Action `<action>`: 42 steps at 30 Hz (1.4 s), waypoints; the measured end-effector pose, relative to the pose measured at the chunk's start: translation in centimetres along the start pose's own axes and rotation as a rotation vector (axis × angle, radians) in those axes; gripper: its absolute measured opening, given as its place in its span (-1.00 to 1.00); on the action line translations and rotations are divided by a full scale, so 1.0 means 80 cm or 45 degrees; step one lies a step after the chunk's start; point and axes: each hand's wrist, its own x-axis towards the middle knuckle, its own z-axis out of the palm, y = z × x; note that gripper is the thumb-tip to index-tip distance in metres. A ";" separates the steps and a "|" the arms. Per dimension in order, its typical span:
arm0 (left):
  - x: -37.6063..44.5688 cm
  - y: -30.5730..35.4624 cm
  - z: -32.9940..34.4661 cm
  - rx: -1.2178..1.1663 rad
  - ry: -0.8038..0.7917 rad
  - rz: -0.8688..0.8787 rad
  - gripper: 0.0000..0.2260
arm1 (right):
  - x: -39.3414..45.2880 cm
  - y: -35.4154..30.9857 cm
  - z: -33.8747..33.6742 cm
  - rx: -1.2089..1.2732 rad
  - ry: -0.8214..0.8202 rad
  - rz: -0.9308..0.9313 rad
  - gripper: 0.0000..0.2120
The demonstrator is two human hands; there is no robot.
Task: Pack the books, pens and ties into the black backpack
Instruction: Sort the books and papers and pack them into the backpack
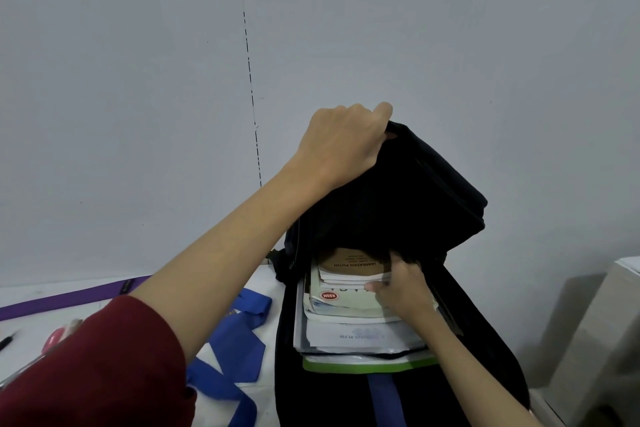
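The black backpack point(408, 198) lies on the table with its mouth toward me. My left hand point(343, 142) grips the top flap and holds it lifted. A stack of books point(346, 308) sits half inside the opening, a brown-covered one on top and a green-edged one at the bottom. My right hand point(401, 288) holds the right edge of the upper books, thumb on their front corner. A blue tie point(239, 350) lies crumpled on the table left of the bag. A purple tie point(65, 298) stretches along the far left. A pen tip point(7, 340) shows at the left edge.
A white table point(31, 333) carries everything, against a grey wall point(138, 80). A pink object point(57, 338) peeks out beside my red sleeve. A pale box or cabinet point(602, 329) stands to the right of the table.
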 end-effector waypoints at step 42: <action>-0.235 -0.132 0.055 -1.405 -1.068 -0.934 -0.73 | -0.128 -0.169 0.067 0.299 0.777 -1.199 -0.90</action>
